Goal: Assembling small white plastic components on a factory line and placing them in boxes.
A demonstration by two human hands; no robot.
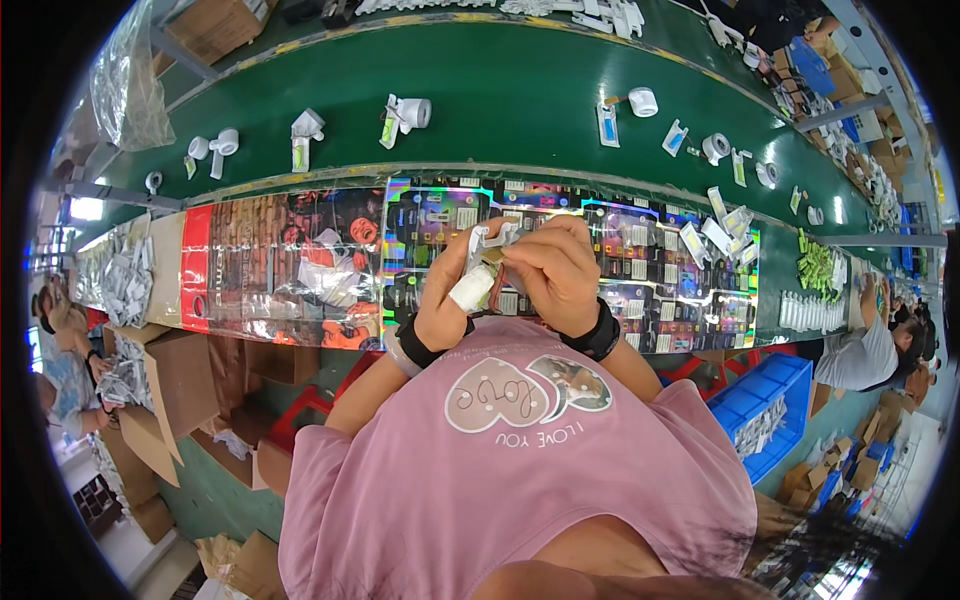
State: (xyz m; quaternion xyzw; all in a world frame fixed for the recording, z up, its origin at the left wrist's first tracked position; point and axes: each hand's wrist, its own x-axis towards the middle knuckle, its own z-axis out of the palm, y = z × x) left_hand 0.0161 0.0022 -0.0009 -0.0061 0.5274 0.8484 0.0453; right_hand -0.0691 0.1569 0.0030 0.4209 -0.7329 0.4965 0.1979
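Note:
Close in front of my chest, both hands meet over the bench. My left hand (444,298) is closed around a white plastic housing (472,289) with a rounded body. A white bracket-like piece (492,238) sticks up past its fingers; whether it joins the housing I cannot tell. My right hand (556,272) is closed in a pinch at a small brownish-gold piece (493,256) beside the housing. Thin reddish wires (496,288) hang between the hands. Fingers partly hide the spot where these parts meet.
Beyond the bench's patterned cover (420,270) runs a green conveyor belt (510,100) bearing several white assemblies (408,114). Loose white parts (722,232) lie at right, near yellow-green pieces (820,268). A blue crate (765,415) stands lower right, an open carton (170,385) lower left. Co-workers sit at both sides.

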